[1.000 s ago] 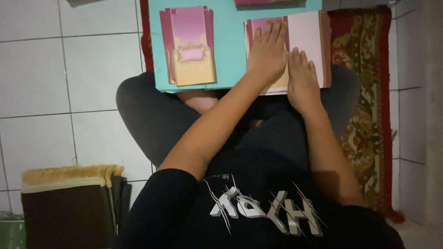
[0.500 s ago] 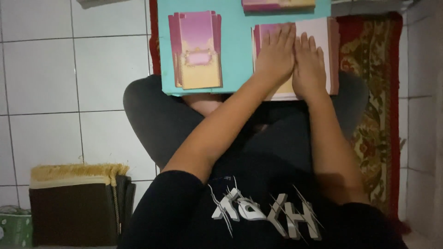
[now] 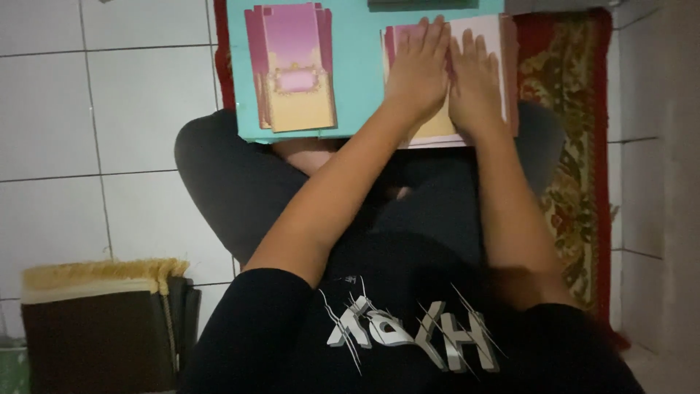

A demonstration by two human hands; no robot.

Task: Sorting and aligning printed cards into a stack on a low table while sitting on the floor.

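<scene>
While the pink card (image 3: 477,44) lies on the turquoise board (image 3: 361,80) across our lap, we press it flat under both palms. It sits at the board's right end, its near edge hanging just past the board's rim, pale on the right half and pink where it shows beside our fingers. Our left hand (image 3: 419,73) lies spread and flat on its left half, fingers straight, gripping nothing. Our right hand (image 3: 475,84) lies the same way just beside it, so the two touch or nearly touch along the thumbs.

A second ago the right hand sat lower on the card with its fingers apart from the left; now both are level and close together, and the view has dropped a little so the board sits nearer the top of the frame. We judge this as a crease or a glued face being pressed down along the middle, with the card staying where it was.

To the left on the board rests a stack of finished pink and cream cards (image 3: 292,69), well apart from our hands. Beyond the board's right edge runs a red patterned rug (image 3: 569,146), and on the white tiled floor (image 3: 109,109) at lower left lies a folded dark mat with a yellow fringe (image 3: 102,314).
</scene>
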